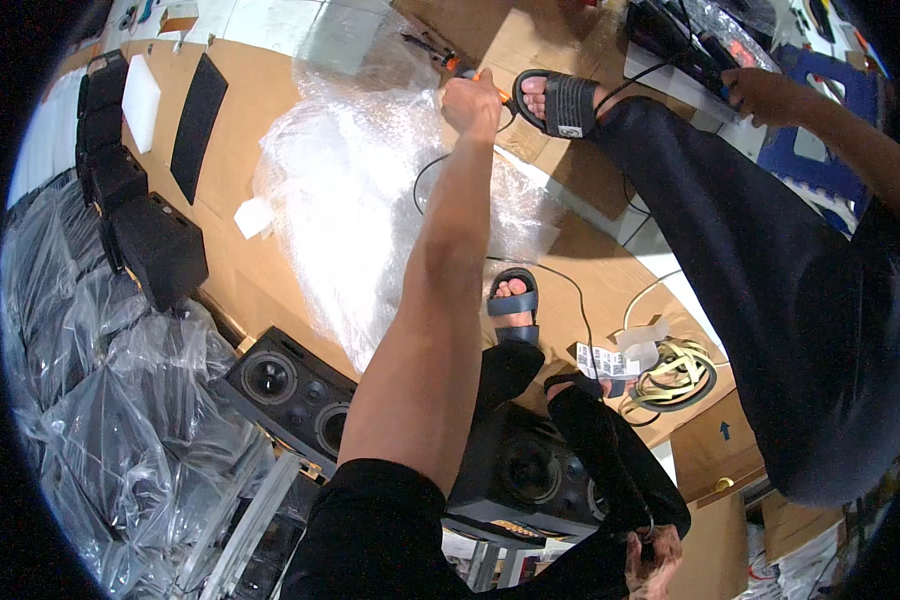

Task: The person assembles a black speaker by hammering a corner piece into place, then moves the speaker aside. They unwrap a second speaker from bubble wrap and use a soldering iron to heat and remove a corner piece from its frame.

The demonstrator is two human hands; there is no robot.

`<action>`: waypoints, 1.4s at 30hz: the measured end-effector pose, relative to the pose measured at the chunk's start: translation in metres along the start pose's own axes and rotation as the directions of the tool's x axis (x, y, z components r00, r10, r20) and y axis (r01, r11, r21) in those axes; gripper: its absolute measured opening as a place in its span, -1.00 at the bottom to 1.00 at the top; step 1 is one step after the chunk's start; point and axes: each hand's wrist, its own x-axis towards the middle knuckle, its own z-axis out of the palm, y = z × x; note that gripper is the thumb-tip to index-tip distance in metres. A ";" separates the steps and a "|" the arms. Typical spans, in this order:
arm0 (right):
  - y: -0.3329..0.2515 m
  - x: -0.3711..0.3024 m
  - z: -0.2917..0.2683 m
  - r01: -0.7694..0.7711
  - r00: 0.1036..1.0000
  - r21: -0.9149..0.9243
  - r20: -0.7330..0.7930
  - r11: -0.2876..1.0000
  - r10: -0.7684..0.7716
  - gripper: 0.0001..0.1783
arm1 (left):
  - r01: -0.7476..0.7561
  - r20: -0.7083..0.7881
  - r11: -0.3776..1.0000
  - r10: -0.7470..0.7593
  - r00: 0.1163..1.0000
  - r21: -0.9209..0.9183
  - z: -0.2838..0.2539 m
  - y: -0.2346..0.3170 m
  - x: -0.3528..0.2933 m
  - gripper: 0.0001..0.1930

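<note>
Left hand (473,103) has fingers round the orange-handled tool (454,66), seemingly fetching it, needing a clean lift next; right hand's (653,562) grip, can't tell!

Left arm (425,320) reaches far out

It is almost straight, and bare below the black sleeve (380,500). The left hand (472,105) is curled up like a fist, with its back facing up. The right hand (653,563) is low down, close to the body. It is small and blurry, so I can't tell if it grips.
</note>
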 end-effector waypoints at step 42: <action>-0.345 -0.134 -0.164 0.540 0.835 0.050 0.098 0.840 -0.542 -0.81 | 0.440 0.523 0.388 0.138 0.841 -0.810 -0.680 0.032 -0.331 -0.90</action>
